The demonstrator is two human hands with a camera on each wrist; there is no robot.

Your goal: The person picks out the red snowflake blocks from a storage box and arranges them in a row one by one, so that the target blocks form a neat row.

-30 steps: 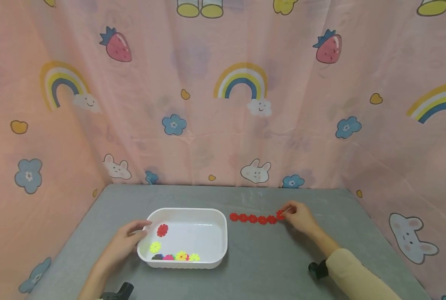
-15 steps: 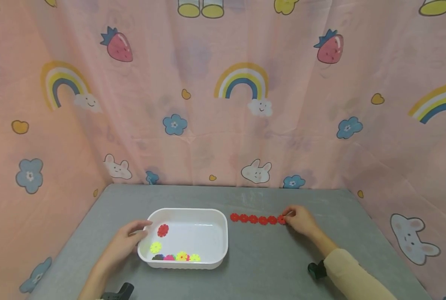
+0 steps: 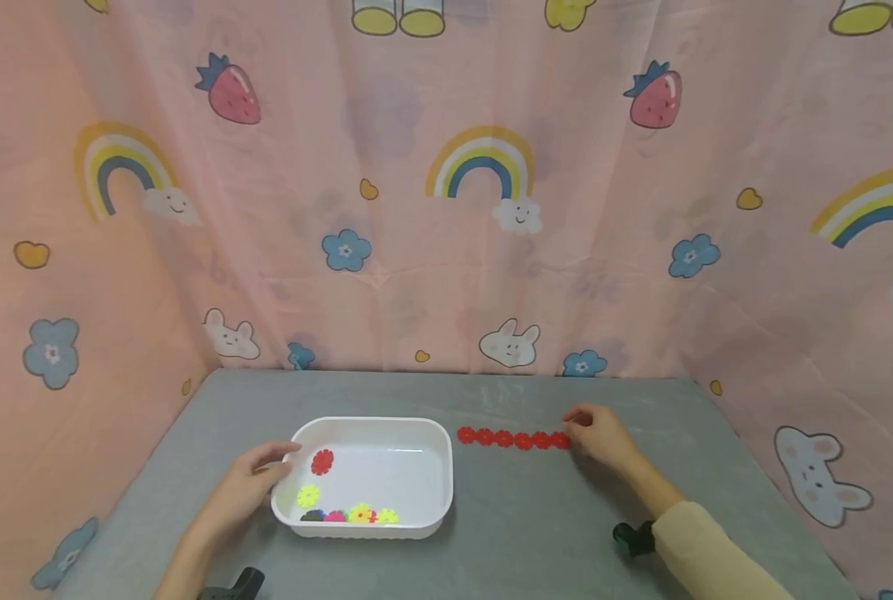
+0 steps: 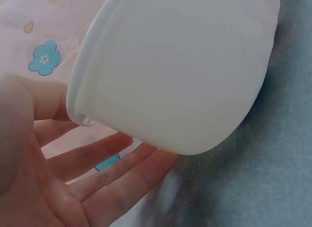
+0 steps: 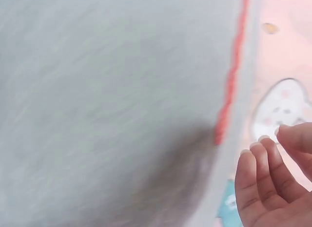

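A white plastic tray [image 3: 375, 531] stands left of the middle of the table. My left hand [image 3: 247, 479] holds its left edge, and in the left wrist view the fingers [image 4: 124, 180] lie against the outer wall. Inside are a red snowflake disc [image 3: 322, 462], a yellow snowflake disc [image 3: 307, 497] and several coloured ones by the near wall. To the right of the tray, several red snowflake discs [image 3: 503, 438] lie in a row. My right hand [image 3: 602, 435] hovers by the row's right end; in the right wrist view its fingers are apart from the row, with nothing between them.
The grey table [image 3: 521, 525] ends at the back against a pink patterned curtain [image 3: 416, 292]. The curtain also hangs along both sides. A dark wrist mount [image 3: 632, 540] sits under the right forearm, and another mount [image 3: 232, 585] is at the left wrist.
My right hand has lowered a red snowflake disc onto the right end of the row and let it go. The left hand and tray have stayed in place.
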